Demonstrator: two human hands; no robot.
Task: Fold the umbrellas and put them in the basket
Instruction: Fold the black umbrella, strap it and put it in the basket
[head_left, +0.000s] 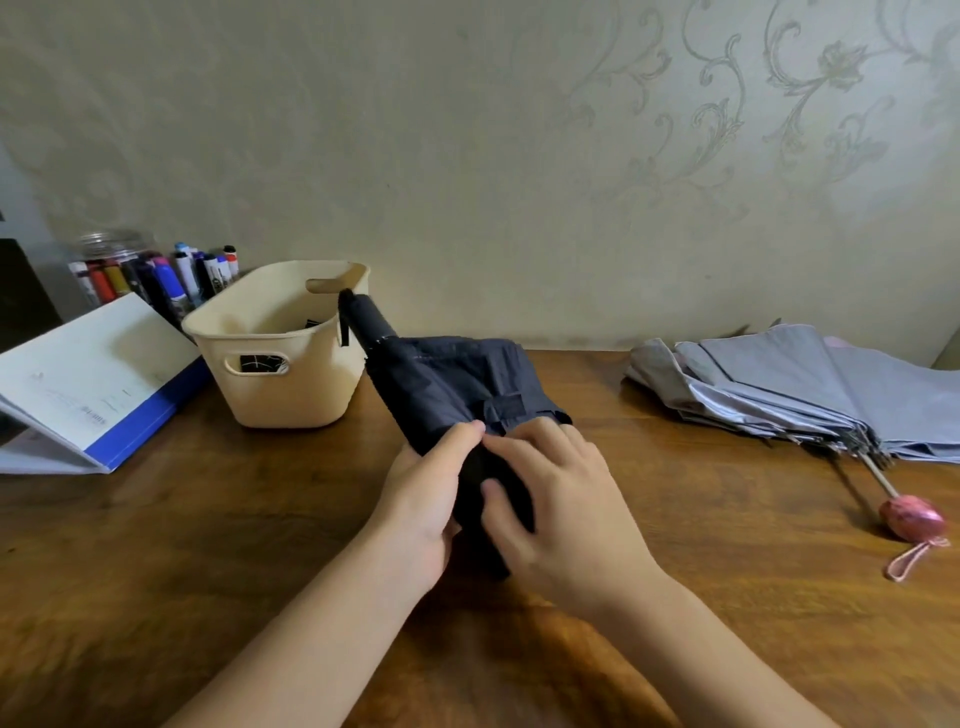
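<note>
2 hands (498, 499), 2 umbrellas (447, 384), 1 basket (270, 332)

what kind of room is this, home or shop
Probably a home, at a desk or work table. Patterned wallpaper covers the wall behind a wooden table, and a jar of markers and a binder sit at its left end.

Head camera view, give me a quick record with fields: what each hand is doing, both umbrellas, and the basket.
left hand: gripping the dark umbrella's lower end
right hand: on the same end, fingers at the fabric
dark umbrella: collapsed, fabric loose, tip toward basket
grey umbrella: lying on table, right, pink handle
basket: cream, something dark inside
</note>
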